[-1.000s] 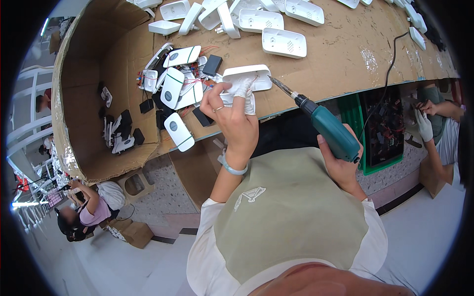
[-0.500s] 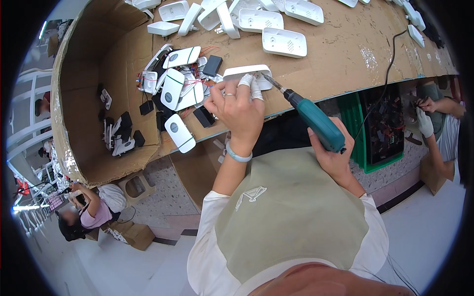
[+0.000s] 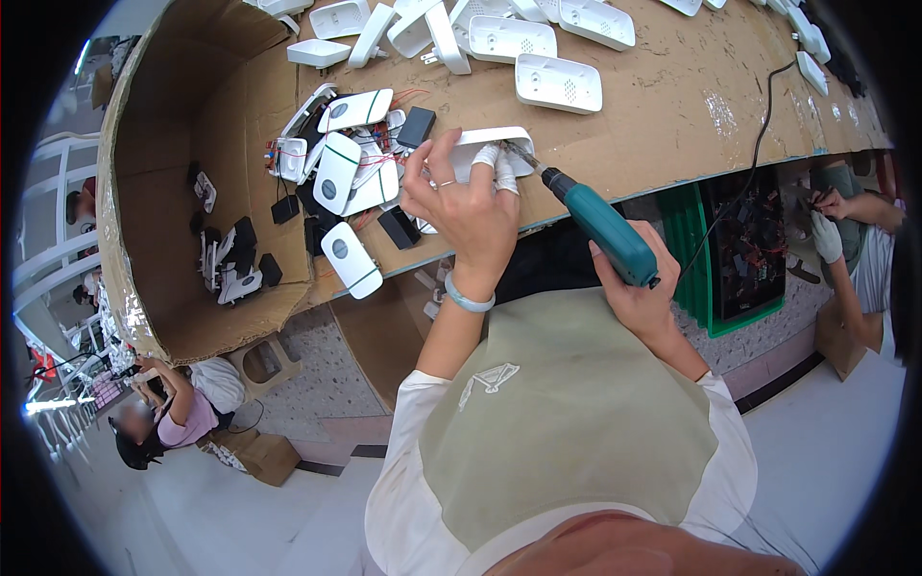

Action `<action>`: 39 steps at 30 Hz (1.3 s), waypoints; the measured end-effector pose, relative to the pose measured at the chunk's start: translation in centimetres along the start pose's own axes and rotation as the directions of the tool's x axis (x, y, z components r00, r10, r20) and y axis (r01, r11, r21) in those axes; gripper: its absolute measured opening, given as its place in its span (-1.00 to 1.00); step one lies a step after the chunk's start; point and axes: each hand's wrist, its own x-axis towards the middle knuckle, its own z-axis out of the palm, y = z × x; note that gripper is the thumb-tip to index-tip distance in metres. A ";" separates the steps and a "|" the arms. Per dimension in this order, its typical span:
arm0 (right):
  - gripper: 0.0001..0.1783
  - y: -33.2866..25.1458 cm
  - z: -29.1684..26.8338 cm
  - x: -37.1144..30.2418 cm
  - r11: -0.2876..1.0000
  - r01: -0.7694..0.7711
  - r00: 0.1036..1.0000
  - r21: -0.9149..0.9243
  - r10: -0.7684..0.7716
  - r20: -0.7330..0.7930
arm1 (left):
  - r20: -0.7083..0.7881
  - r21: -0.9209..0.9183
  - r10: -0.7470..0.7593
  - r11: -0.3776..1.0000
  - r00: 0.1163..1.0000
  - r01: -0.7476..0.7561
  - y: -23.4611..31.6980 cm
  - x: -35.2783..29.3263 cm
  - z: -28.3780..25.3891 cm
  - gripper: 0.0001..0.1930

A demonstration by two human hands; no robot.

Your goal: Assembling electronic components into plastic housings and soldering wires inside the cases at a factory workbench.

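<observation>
Right grip (image 3: 636, 302) clamps teal cylindrical screwdriver (image 3: 610, 233), aimed into white oblong plastic shell (image 3: 492, 136); left grip (image 3: 468, 219), closure unclear, apparently steadies it.

Top: olive-khaki panel across the front (image 3: 576, 413), smooth, matte. Emblem (image 3: 490, 377) in thin white outline, angular, left of chest; printed or stitched, cannot tell. Left sleeve (image 3: 408, 466) and right sleeve (image 3: 732, 446) white, loose, soft-creased, both ending short of the wrists. Pale neckband (image 3: 523, 538) curves along the near edge. Left hand (image 3: 469, 219): slim ring (image 3: 446, 183), white wrappings (image 3: 486, 156) round two fingertips. Wrist nearby: smooth, rounded bangle (image 3: 468, 298), pale blue-grey.
</observation>
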 end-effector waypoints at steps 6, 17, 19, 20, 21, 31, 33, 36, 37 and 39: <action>-0.74 0.2 -0.3 -0.2 1.000 -0.023 0.999 -0.002 0.023 0.032 | 0.021 -0.034 -0.008 0.999 1.000 0.009 -0.2 -0.1 -0.1 -0.82; -0.76 -0.6 -0.3 0.3 0.999 -0.030 0.999 -0.009 0.031 0.030 | 0.034 -0.044 -0.015 0.999 0.999 0.017 -0.2 -0.2 -0.1 -0.79; -0.76 -0.3 -0.4 0.2 0.999 -0.026 0.998 -0.025 0.028 0.051 | 0.037 -0.046 -0.020 0.999 0.999 0.021 -0.2 -0.2 -0.2 -0.80; -0.76 -0.2 -0.5 0.1 0.999 -0.023 0.997 -0.041 0.026 0.072 | 0.036 -0.047 -0.021 0.999 0.999 0.022 -0.2 -0.2 -0.2 -0.80; -0.76 -0.1 -0.7 0.1 0.999 -0.022 0.997 -0.041 0.025 0.073 | 0.037 -0.043 -0.021 0.999 0.999 0.022 -0.2 -0.2 -0.2 -0.80; -0.73 -0.8 -0.8 0.2 0.999 -0.003 0.999 -0.041 0.005 0.044 | 0.022 -0.043 -0.015 0.999 1.000 0.016 -0.2 -0.3 -0.1 -0.82; -0.72 -0.9 -1.1 0.0 0.999 -0.005 0.999 -0.038 0.006 0.043 | 0.020 -0.046 -0.016 0.999 1.000 0.017 -0.2 -0.3 0.0 -0.82; -0.75 -1.3 -1.8 -0.6 0.999 -0.045 0.999 0.010 0.045 0.018 | 0.024 -0.049 -0.013 0.999 1.000 0.014 -0.1 -0.2 0.0 -0.83; -0.76 -1.5 -2.2 -0.7 0.998 -0.069 0.998 0.000 0.069 0.011 | 0.029 -0.048 -0.010 0.999 1.000 0.012 -0.1 -0.2 -0.1 -0.84; -0.78 -1.8 -2.7 -0.9 0.995 -0.095 0.995 -0.008 0.095 0.002 | 0.041 -0.025 -0.017 1.000 0.999 0.018 -0.1 -0.2 -0.2 -0.85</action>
